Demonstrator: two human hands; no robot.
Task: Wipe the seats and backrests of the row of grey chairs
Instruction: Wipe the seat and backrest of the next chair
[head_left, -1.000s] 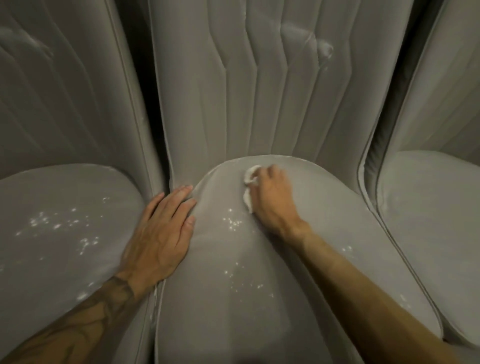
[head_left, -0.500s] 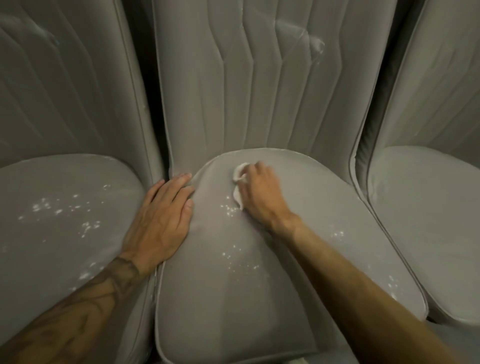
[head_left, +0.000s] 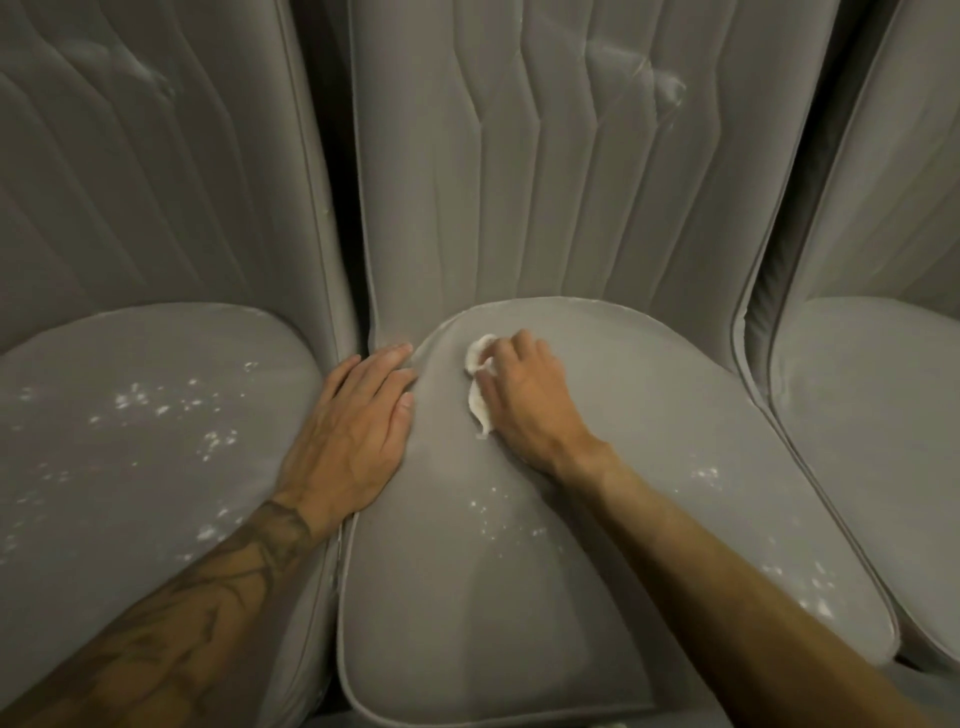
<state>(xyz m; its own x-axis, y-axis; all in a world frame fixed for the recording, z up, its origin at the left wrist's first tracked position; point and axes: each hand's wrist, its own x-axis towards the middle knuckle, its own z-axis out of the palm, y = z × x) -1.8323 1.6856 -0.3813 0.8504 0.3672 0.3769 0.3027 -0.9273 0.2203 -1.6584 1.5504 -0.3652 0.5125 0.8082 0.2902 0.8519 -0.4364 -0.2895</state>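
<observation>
Middle backrest: the grey, channel-stitched fabric middle backrest (head_left: 545, 182) stood upright behind its seat.
Middle seat: the grey padded fabric middle seat (head_left: 519, 597) carried both hands on its rear part.
Left seat: the matching grey left seat (head_left: 130, 467) lay just beside it, dotted with specks.
Right seat: the grey right seat (head_left: 872, 415) was partly in view.
Left hand: the left hand (head_left: 348, 436) lay flat on the middle seat's left edge, fingers straight, holding nothing.
Right hand: the right hand (head_left: 524, 400) had its fingers curled over the cloth, pressing it down.
Cloth: the small crumpled white cloth (head_left: 479, 395) sat at the seat's rear left, near the backrest.
Specks: white specks (head_left: 493, 514) were scattered nearer the front.
</observation>
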